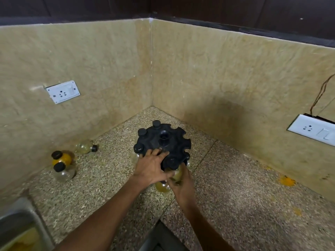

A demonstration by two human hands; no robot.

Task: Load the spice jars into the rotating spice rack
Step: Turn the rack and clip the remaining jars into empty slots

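The black rotating spice rack [164, 140] stands in the counter's corner, with notched slots round its top. Black jar caps fill three slots on its left side, and one more cap sits at the near edge. My left hand [151, 166] rests flat on the rack's near rim, fingers spread over it. My right hand [181, 180] grips a glass spice jar [176, 173] with yellowish contents, its black cap [171, 161] seated in the near slot. Another jar [162, 187] shows below my hands. Three loose jars wait at the left: one lying down [85, 147], one yellow-filled [61, 157], one clear [63, 171].
Speckled granite counter [235, 196] is bounded by beige tiled walls meeting behind the rack. A steel sink [20, 229] lies at the lower left. Socket plates sit on the left wall [62, 91] and the right wall [313, 130]. A spilled yellow powder spot [287, 181] marks the right side.
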